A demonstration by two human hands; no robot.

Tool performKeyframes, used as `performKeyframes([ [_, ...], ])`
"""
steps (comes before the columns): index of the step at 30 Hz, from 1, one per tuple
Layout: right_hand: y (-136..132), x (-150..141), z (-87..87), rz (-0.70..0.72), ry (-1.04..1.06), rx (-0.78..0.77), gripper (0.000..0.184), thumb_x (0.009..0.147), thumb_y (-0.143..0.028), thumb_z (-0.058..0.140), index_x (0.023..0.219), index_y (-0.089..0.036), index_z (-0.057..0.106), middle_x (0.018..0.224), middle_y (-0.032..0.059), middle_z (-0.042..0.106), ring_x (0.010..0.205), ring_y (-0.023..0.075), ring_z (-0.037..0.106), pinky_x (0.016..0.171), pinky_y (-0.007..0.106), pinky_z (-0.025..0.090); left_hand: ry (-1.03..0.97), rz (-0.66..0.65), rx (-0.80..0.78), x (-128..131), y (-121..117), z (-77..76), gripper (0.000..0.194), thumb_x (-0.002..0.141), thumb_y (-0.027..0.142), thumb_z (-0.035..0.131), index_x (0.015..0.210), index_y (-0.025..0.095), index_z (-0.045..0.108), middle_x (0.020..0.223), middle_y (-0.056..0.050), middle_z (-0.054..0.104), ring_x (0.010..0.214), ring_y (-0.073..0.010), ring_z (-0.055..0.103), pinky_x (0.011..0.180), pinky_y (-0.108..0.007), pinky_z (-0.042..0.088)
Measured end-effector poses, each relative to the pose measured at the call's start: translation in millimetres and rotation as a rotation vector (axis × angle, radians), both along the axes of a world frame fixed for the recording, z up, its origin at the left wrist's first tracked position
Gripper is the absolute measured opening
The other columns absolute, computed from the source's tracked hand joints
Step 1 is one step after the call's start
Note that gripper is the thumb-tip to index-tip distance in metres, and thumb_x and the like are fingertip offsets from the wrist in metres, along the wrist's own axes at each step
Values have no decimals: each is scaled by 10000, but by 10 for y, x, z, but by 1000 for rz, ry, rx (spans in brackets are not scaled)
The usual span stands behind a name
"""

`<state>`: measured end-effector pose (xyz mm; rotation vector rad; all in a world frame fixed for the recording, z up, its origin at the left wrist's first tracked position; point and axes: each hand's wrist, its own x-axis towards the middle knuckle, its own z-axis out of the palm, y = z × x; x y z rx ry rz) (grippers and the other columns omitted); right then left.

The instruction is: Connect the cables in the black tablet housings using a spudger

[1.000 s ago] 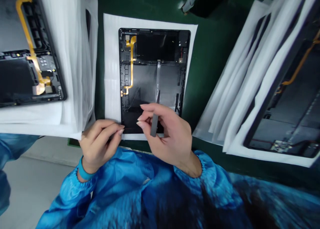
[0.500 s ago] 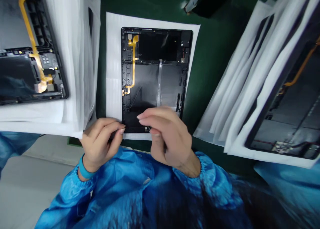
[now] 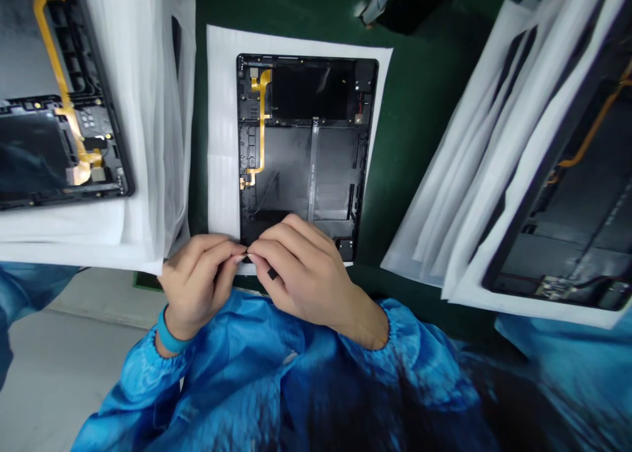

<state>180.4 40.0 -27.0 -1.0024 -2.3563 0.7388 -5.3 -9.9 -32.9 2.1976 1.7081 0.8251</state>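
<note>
An opened black tablet housing (image 3: 291, 169) lies in front of me on a white foam sheet (image 3: 222, 129). A yellow flex cable (image 3: 263, 123) runs down its left side and a grey ribbon (image 3: 313, 169) down its middle. At the housing's near left corner, my left hand (image 3: 197, 281) pinches thumb against forefinger. My right hand (image 3: 306, 274) pinches too, its fingertips meeting the left ones. Whatever lies between the fingertips is too small to make out. A small black piece (image 3: 272, 274) shows by my right thumb. My right hand covers part of the housing's near edge.
To the left, another housing (image 3: 34, 149) rests on a stack of white foam sheets (image 3: 143, 110). A similar stack (image 3: 474, 149) stands at the right, with a housing (image 3: 582, 222) on top. A dark object with a metal rod (image 3: 380, 1) is at the back of the green table (image 3: 419, 103).
My right hand has moved left and down from above the housing, and its fingertips now meet those of my left hand. My left hand has stayed at the corner.
</note>
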Motion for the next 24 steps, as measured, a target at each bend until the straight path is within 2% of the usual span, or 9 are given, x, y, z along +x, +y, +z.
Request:
performKeyframes([
  [9,11,-16,-8,-14,26,-5,128,930,-153,535,855,-158,639,806,43,637,782,173,511,703,330,423,-37,-31,19,-11,-4,17,201,844,92,674,1023,183,659,910,-14,678,804,-114,657,731,-226,536],
  [18,1,-19,-2,-17,15,-20,147,943,-155,514,856,-162,632,803,37,638,775,169,513,704,329,422,-53,-19,24,-8,-13,-1,223,845,109,686,1039,215,663,902,1,682,788,-113,657,702,-234,545],
  [24,3,-20,13,-9,-36,79,129,939,-155,538,880,-152,652,798,43,653,780,187,535,705,342,426,-66,3,6,18,-11,-9,214,863,110,664,1050,213,656,908,-2,686,803,-113,657,729,-237,550],
])
